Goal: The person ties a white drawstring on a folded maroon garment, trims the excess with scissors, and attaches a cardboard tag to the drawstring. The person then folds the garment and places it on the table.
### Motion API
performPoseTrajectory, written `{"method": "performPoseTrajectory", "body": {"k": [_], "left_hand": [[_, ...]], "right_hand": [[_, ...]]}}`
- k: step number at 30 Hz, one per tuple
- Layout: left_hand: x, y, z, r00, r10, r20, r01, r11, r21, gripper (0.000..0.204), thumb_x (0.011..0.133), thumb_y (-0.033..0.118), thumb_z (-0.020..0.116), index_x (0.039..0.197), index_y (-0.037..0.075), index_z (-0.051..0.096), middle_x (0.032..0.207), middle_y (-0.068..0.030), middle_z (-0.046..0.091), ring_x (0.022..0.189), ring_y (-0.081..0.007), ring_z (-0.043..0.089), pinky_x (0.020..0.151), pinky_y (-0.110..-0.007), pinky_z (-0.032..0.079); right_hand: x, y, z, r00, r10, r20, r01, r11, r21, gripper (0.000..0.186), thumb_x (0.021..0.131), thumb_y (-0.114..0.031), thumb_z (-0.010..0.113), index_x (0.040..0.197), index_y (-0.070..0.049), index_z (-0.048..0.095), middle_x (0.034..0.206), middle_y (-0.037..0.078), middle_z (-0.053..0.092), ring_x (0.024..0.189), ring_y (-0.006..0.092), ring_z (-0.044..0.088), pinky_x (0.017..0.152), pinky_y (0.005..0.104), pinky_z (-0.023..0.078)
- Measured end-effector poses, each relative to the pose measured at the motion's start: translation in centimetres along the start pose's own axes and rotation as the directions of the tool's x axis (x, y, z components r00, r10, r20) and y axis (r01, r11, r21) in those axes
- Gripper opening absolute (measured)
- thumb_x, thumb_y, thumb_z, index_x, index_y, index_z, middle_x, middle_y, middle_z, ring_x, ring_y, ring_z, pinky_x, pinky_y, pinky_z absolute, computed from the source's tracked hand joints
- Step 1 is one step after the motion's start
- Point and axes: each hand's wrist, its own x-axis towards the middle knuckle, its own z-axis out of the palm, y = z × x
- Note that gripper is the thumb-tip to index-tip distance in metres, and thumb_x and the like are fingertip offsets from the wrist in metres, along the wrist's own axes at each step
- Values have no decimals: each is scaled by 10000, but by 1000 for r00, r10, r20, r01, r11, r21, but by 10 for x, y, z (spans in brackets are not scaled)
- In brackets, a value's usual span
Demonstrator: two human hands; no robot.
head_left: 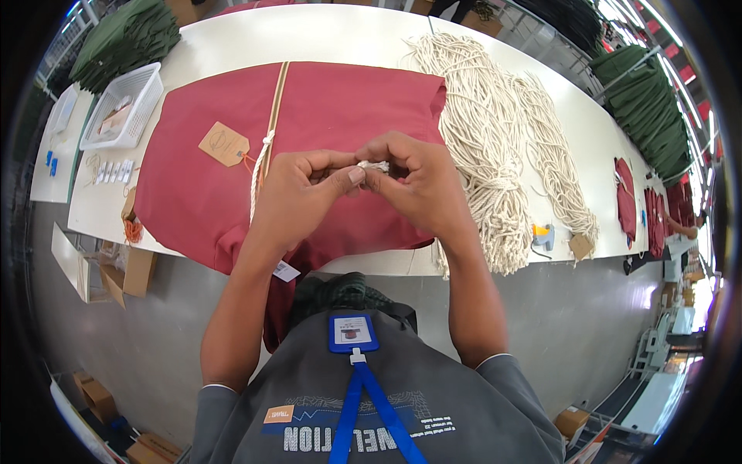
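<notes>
Both hands meet over a stack of red fabric bags on a white table. My left hand and my right hand pinch the end of a cream rope between their fingertips. The rope runs left from my fingers and down along the bag's tan strap, where it is knotted. A tan paper tag on an orange string lies on the red fabric just left of my left hand.
Bundles of cream rope lie to the right of the bags. A white basket stands at the left. Green fabric stacks and more red bags lie far right. Cardboard boxes sit on the floor.
</notes>
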Motion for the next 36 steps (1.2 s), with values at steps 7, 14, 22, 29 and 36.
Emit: {"method": "performPoseTrajectory", "body": {"k": [7,14,22,29,36], "left_hand": [[-4,8,7,999,-48,25,48,999,0,238,993,143,694,1120,-51,745,825,-12,702,689,-26,533,620,-186,397],[-4,5,9,999,-34,28,34,999,14,184,976,120,708,1056,-38,756,770,30,656,633,-5,476,547,-195,347],[-11,9,12,993,-100,58,92,987,129,48,911,29,656,921,-18,656,725,-13,636,632,-57,582,541,-226,454],[-16,16,23,982,-62,177,18,972,236,122,913,36,620,927,-50,706,779,-54,697,739,-92,650,708,-233,502],[-2,25,21,763,-262,591,199,965,171,194,898,126,708,885,-68,712,789,-117,731,670,-133,670,629,-234,500]], "right_hand": [[-16,8,-6,966,-244,-86,238,969,-73,127,859,-28,775,983,-14,755,845,96,723,732,185,693,629,295,521],[-26,11,-7,995,-46,-85,64,974,216,140,853,27,756,987,-11,755,835,68,713,776,135,708,648,273,535],[-36,15,-6,965,-248,-89,239,966,-100,128,830,-65,741,956,-40,747,873,124,707,767,269,695,682,356,546],[-64,9,-8,946,-260,-193,251,965,-71,101,831,-58,728,930,-37,719,840,122,674,788,327,663,702,420,525],[-118,-8,-2,912,-237,-335,240,970,-34,33,875,-58,702,906,-46,708,864,113,645,747,321,657,672,409,529]]}}
